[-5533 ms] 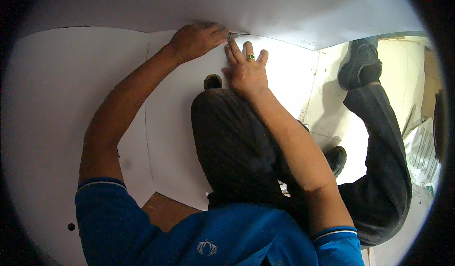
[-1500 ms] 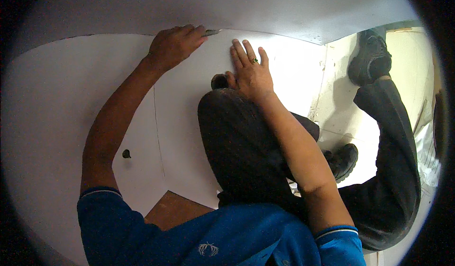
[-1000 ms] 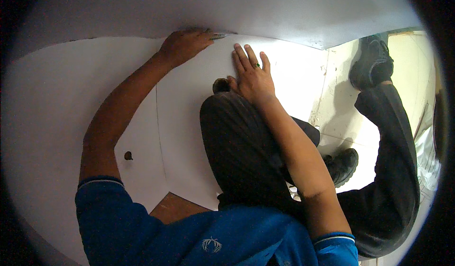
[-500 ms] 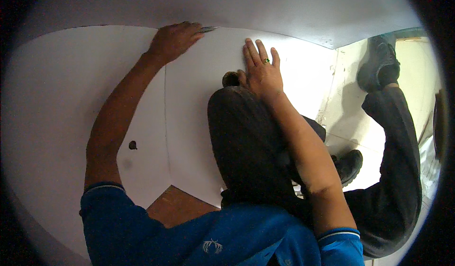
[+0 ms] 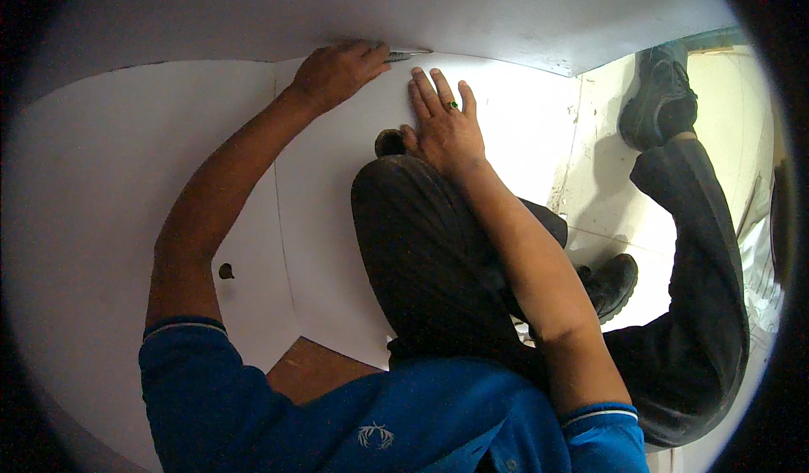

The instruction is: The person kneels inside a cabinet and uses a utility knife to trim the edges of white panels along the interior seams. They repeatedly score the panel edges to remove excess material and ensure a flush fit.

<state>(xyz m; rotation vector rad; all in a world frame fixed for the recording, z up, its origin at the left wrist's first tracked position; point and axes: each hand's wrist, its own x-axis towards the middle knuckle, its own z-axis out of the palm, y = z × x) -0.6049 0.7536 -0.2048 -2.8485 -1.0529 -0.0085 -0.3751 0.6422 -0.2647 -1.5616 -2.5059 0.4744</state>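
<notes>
Here's the left hand (image 5: 341, 72), up beyond the raised knee (image 5: 417, 220) and to its left, fingers wrapped round a slim pointed tool (image 5: 409, 55). Most of the handle is buried under the knuckles; only the front pokes out toward the right, and its thin tip is tough to pick out against the seam, where the grey upright panel (image 5: 404, 9) meets the white panel (image 5: 329, 212). Whether it's cutting in, I can't tell.

Now the right hand (image 5: 447, 131): just beyond the knee, palm down on the white panel, fingers fanned, green-stoned ring (image 5: 453, 105) showing. It grips nothing visible, and the two hands are apart, the tool's tip lying just past the right fingertips. The thumb sits right beside a dark, brown-rimmed opening (image 5: 389, 142), its near edge masked by the knee. Left arm bowed wide at the elbow, right forearm slanting up past the knee's right side. Far right of the knee, a plastic sheet (image 5: 761, 258) is blurred and cut off by the dark rim.
</notes>
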